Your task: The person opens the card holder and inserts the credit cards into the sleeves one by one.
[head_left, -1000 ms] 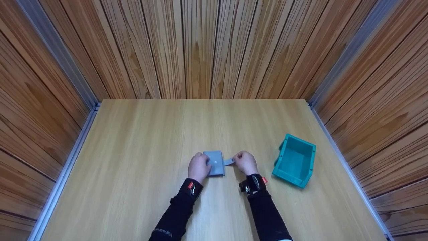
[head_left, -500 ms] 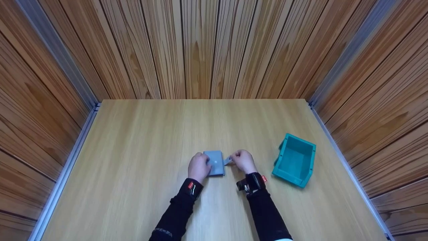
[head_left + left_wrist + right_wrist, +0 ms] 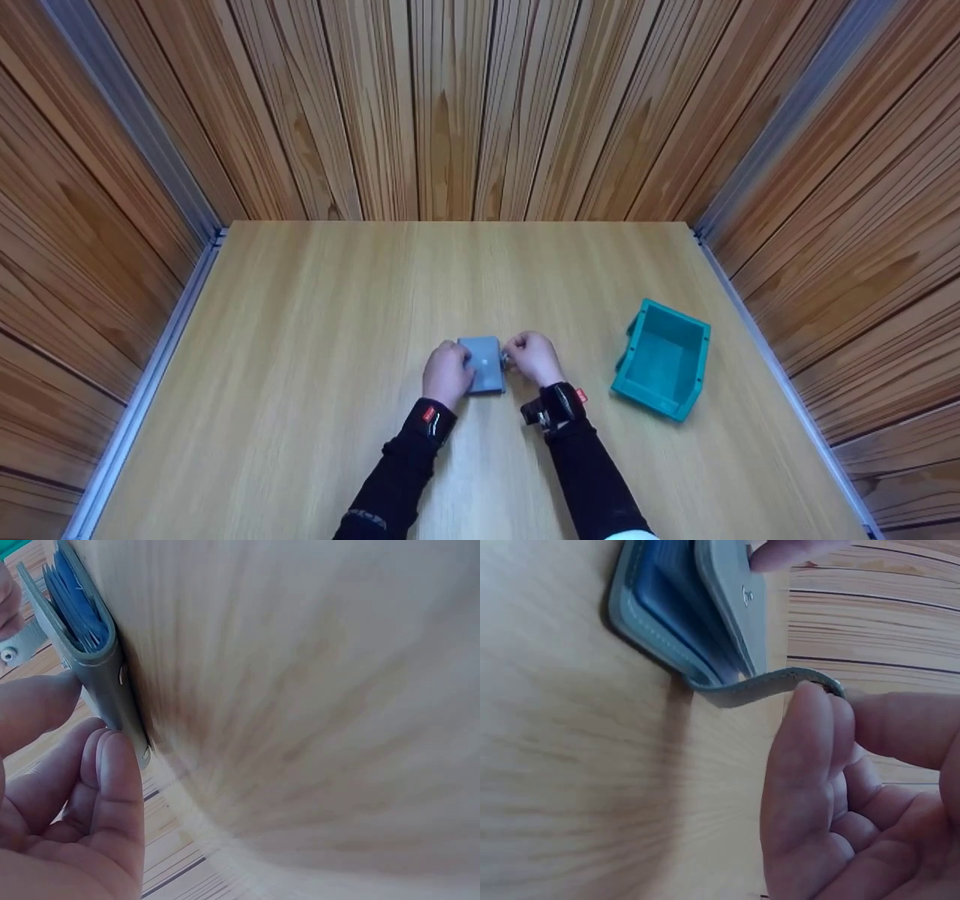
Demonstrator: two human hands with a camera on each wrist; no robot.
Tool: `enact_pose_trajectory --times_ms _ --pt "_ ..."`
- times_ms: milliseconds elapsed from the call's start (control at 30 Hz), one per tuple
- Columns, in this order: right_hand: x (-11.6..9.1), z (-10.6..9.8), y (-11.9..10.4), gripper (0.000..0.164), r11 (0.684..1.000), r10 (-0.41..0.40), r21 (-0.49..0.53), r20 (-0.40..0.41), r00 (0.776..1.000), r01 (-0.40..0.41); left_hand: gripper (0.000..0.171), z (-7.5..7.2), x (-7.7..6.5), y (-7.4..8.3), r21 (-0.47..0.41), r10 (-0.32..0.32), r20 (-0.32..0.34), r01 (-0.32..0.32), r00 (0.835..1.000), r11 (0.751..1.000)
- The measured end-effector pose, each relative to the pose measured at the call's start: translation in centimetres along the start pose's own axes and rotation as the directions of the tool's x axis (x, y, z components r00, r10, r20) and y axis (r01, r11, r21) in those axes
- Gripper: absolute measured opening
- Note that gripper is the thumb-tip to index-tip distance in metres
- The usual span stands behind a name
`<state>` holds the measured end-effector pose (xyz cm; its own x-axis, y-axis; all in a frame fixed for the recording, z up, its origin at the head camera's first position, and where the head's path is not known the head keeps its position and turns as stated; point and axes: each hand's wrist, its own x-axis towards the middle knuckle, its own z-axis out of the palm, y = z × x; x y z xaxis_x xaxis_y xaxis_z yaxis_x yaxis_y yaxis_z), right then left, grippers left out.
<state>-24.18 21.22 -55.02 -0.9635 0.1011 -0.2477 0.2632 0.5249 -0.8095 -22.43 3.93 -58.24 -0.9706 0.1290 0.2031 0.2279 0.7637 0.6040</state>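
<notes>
A grey-blue card holder (image 3: 487, 367) lies on the table in the head view. My left hand (image 3: 445, 373) holds its left side, the thumb on the top cover and the curled fingers at the spine (image 3: 112, 686). Blue plastic sleeves (image 3: 76, 607) fill the inside, seen from the edge in the left wrist view. On the right side, my right hand (image 3: 535, 358) pinches the end of the closing strap (image 3: 761, 688) between thumb and index finger. The strap bends up from the back cover, apart from the metal snap (image 3: 747, 595) on the top cover.
A teal plastic bin (image 3: 649, 405) stands on the table to the right of my right hand. The wooden table (image 3: 337, 300) is enclosed by wood-panelled walls (image 3: 450, 112) at the back and sides, with grey metal strips along the corners.
My right hand has moved left, toward the card holder, bringing the strap's end closer to the cover. My left hand has stayed on the holder.
</notes>
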Motion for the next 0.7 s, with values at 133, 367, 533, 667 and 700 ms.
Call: enact_pose_trajectory --times_ms 133,367,533,667,700 --pt "0.1 0.4 -0.1 0.009 0.999 -0.036 -0.034 0.008 0.999 0.036 0.015 0.0 -0.1 -0.1 0.005 0.025 -0.025 -0.025 0.999 1.0" --pt "0.1 1.2 -0.4 0.009 0.99 -0.089 -0.105 0.023 0.996 0.091 0.015 0.0 -0.1 0.0 -0.002 0.025 -0.018 -0.025 1.0 1.0" --pt "0.1 1.7 -0.7 0.009 0.969 -0.155 -0.192 0.021 0.988 0.156 0.015 0.0 -0.1 0.0 -0.019 0.008 -0.004 -0.008 1.0 1.0" --pt "0.1 2.0 -0.9 0.011 0.948 -0.184 -0.259 0.019 0.983 0.183 0.014 0.0 0.0 0.0 -0.018 0.009 -0.009 -0.009 1.0 1.0" --pt "0.1 2.1 -1.0 0.011 0.941 -0.195 -0.278 0.02 0.981 0.193 0.013 0.0 0.0 -0.1 -0.017 0.01 -0.012 -0.01 1.0 1.0"
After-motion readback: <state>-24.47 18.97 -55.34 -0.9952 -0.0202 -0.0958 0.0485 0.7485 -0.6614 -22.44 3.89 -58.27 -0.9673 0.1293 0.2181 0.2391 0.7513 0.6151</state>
